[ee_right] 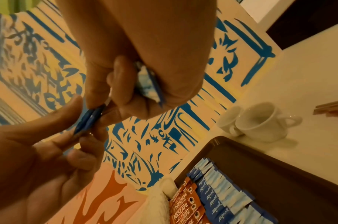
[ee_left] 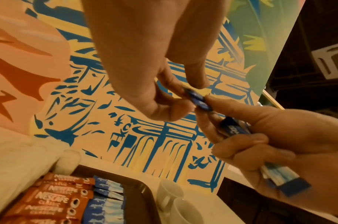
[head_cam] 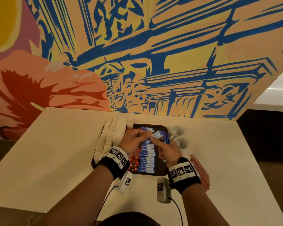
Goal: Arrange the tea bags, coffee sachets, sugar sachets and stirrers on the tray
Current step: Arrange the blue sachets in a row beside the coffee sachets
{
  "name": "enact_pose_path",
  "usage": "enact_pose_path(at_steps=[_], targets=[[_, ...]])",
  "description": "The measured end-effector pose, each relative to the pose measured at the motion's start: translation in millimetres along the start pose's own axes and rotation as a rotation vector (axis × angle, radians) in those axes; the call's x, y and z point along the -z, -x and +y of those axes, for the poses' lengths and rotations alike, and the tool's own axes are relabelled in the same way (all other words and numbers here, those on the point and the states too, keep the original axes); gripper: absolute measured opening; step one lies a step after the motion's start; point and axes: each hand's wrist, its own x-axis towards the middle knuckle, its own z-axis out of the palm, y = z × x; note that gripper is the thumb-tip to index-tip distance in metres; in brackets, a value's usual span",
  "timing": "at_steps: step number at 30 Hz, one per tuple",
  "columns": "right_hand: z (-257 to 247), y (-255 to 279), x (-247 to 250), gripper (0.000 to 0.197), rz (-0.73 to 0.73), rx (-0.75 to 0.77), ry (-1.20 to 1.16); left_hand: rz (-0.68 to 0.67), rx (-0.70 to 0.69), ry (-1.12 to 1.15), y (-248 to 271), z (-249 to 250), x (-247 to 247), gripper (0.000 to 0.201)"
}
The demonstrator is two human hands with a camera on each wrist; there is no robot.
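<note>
Big painted mural wall point(head_cam: 170, 54) in orange, yellow and blue fills the back, and right up against it sits the pale cream counter point(head_cam: 59, 152). On that counter, the dark brown rectangular tray point(head_cam: 160, 170), and it's filling up: a broad band of white tea bags point(head_cam: 111, 132) runs down its left side, next to them a column of red coffee sachets point(head_cam: 134, 159) marked Nescafe Classic, and just right of those a neat overlapping row of blue-and-white sugar sachets point(head_cam: 148, 160). The tray's right part is bare brown. Off the tray to the right, two small white ceramic cups point(head_cam: 178, 136) stand touching each other, and nearer the person a bundle of reddish-brown stirrers point(head_cam: 200, 172) lies on the counter, well clear of the tray.

Now the hands, both raised above the tray. The right hand point(head_cam: 168, 150) has its fingers curled round a loose stack of blue sugar sachets point(ee_left: 283, 177), index finger stretched toward the other hand. The left hand point(head_cam: 134, 141) pinches a single blue sachet point(ee_left: 197, 100) between thumb and fingertips, and that sachet's other end is at the right hand's fingertips, the two hands meeting on it
</note>
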Motion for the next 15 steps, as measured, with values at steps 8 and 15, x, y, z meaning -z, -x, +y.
enact_pose_path(at_steps=[8,15], targets=[[5,-22,4,0.031,0.041,-0.115,0.023,-0.143,0.074,-0.088,-23,-9,23,0.016],[3,-58,13,0.030,0.086,-0.181,0.008,-0.190,0.094,-0.132,-60,-11,28,0.017]])
